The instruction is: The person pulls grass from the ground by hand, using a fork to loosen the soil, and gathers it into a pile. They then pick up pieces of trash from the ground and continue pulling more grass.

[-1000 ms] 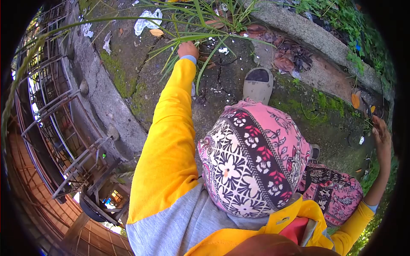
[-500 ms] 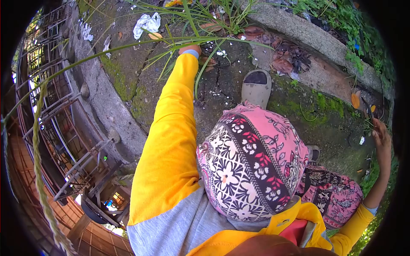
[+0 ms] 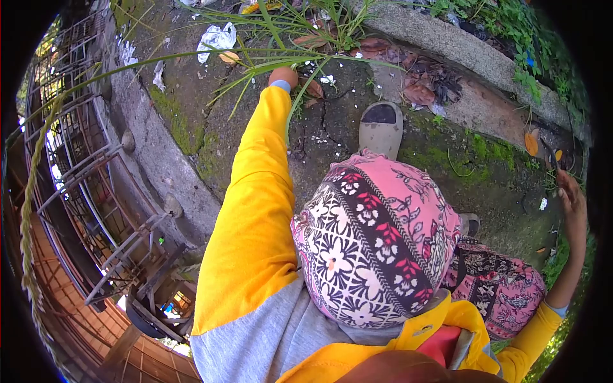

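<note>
My left hand, at the end of the yellow sleeve, is closed around long green grass blades. These blades fan out around it, and one long stem arches left across the view. Just beyond the hand, a grass clump grows near a concrete curb. On the far right, my right hand is low near the ground with its fingers curled on a thin dark tool; its kind cannot be made out.
Crumpled white plastic and dry brown leaves litter the mossy pavement. The concrete curb runs along the upper right. Metal racks stand at the left. My sandal is planted ahead of my patterned clothing.
My left hand has shifted slightly with the grass, and the long stem on the left has swung. My right hand has moved up a little.
</note>
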Demonstrator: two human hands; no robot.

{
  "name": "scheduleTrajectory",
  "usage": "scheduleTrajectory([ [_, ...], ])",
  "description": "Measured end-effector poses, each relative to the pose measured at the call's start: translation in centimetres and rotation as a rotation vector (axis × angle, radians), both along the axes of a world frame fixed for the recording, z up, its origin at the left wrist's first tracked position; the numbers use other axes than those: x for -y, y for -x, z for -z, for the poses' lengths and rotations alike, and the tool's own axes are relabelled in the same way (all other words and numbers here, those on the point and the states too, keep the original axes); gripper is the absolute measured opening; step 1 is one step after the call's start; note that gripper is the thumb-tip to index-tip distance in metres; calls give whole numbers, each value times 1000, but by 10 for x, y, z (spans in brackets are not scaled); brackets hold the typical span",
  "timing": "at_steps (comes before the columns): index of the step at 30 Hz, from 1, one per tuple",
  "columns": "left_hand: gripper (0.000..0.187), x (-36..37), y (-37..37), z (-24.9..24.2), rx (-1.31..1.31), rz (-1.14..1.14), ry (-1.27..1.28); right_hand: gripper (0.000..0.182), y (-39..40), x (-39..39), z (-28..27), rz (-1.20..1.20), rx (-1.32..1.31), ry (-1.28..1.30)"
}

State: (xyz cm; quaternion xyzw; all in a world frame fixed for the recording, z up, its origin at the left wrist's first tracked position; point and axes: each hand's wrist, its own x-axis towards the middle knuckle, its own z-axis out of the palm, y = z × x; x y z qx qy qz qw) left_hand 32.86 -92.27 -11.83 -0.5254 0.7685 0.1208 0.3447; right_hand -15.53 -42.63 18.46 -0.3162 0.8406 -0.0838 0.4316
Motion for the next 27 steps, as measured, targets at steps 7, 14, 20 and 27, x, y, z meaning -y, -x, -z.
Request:
scheduleTrajectory([
  [7, 24, -107, 29, -54, -318, 409, 17, 38, 5, -6, 6, 54, 67, 56],
  [14, 18, -73, 18, -52, -347, 313, 187, 37, -8, 15, -10, -63, -29, -4],
  [20, 19, -23, 8, -22, -85, 292, 215, 36, -8, 9, -5, -48, -68, 25],
  [27, 26, -14, 14, -11, 96, 138, 121, 37, -13, 22, -8, -41, -50, -23],
])
